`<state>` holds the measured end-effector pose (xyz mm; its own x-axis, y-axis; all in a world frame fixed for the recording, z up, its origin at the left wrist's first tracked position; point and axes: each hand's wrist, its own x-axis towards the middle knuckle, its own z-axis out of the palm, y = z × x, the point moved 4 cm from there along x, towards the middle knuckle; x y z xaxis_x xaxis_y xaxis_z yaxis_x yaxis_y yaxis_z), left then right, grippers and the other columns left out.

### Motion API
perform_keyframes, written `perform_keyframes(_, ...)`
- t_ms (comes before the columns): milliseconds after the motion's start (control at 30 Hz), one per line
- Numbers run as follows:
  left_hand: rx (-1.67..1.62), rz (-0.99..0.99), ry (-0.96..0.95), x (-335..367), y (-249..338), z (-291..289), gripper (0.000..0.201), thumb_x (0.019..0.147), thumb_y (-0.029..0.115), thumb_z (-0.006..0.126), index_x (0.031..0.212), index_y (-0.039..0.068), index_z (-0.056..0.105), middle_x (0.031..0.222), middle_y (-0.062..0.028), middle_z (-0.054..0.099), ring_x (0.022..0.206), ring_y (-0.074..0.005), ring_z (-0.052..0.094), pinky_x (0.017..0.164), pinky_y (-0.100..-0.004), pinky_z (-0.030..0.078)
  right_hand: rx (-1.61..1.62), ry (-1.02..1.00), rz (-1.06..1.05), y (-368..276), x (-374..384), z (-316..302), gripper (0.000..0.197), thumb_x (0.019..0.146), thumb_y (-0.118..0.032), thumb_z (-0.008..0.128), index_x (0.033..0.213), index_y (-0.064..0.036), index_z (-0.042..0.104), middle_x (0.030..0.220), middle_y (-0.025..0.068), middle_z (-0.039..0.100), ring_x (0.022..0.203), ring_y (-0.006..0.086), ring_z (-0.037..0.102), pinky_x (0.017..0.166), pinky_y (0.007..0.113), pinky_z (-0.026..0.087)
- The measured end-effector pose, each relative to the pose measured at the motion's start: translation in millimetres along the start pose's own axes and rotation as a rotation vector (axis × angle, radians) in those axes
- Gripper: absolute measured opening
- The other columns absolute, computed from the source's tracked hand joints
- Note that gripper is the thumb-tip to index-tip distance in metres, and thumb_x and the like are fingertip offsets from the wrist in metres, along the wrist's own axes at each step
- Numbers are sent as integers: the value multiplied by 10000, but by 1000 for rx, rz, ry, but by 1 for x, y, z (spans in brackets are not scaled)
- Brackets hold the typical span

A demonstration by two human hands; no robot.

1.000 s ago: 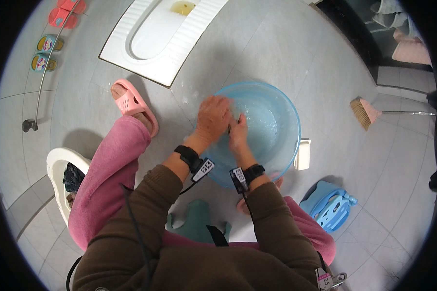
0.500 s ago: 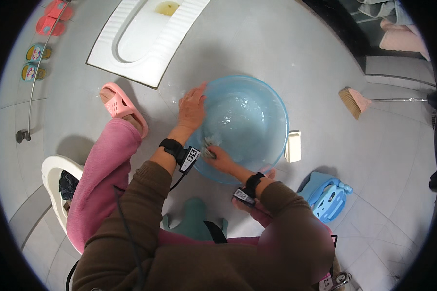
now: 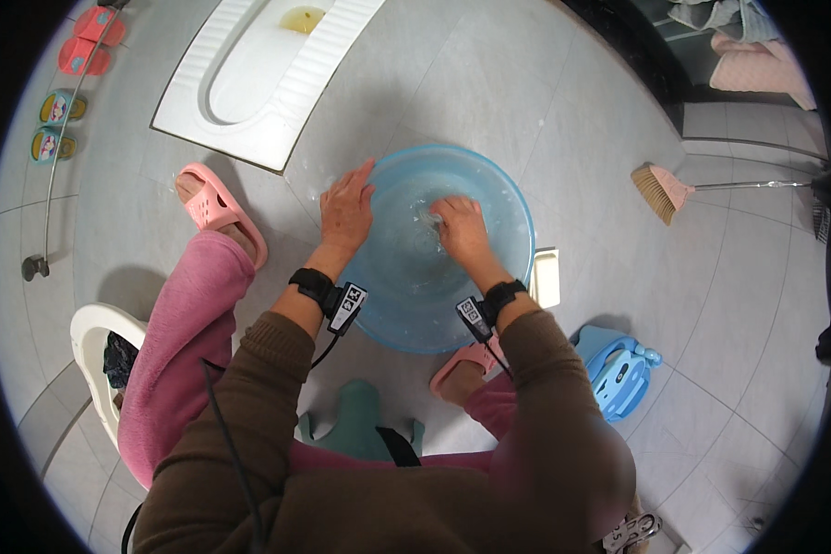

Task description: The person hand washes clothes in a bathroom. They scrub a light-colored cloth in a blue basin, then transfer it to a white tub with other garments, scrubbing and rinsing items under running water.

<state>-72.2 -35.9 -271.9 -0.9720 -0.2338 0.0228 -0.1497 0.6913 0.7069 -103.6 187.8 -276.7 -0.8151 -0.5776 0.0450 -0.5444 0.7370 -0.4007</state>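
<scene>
A wide blue plastic basin [image 3: 434, 342] of water stands on the floor in front of me. My left hand [image 3: 346, 210] rests at its left rim with the fingers stretched out, holding nothing that I can see. Over the middle of the basin, my right hand [image 3: 463, 231] is closed on a small greyish scouring pad [image 3: 430, 218], down at the water. My fingers partly hide the pad, and its outline is blurred. Each wrist wears a black strap with a small device.
A squat toilet [image 3: 240, 83] lies beyond the basin, with a white bin [image 3: 88, 332] at the left. A cream block-shaped item [image 3: 546, 279] touches the basin's right side. Further right are a blue child's stool [image 3: 614, 369] and a broom [image 3: 660, 192]. My pink slippers [image 3: 220, 210] flank the basin.
My right hand has moved with the scouring pad from the basin's lower left edge up and right to its middle. The left hand stays at the rim. The whole view has shifted slightly.
</scene>
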Motion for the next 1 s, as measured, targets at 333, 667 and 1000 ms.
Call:
perform_keyframes(333,-72,-55,-27,-1,2,-2,416,941,150,538,1352,203,512,1196,-65,617,1086,-273,581,925,-414,403,-480,-155,-356,28,35,-77,187,798,-138,549,963,-130,637,911,17,575,932,190,521,797,347,389)
perform_keyframes(667,-202,-81,18,-1,1,-6,395,921,115,555,1312,168,536,1176,-108,621,1032,-333,601,886,-410,487,86,-663,339,-21,-152,30,219,792,-204,600,957,-62,617,926,198,647,928,380,618,774,482,490)
perform_keyframes(1000,219,230,244,-8,20,-16,363,916,97,526,1277,101,560,1150,-161,613,1046,-324,596,894,-388,482,259,-92,172,-58,-29,103,201,766,-99,658,962,-82,618,953,156,603,923,390,568,797,459,463)
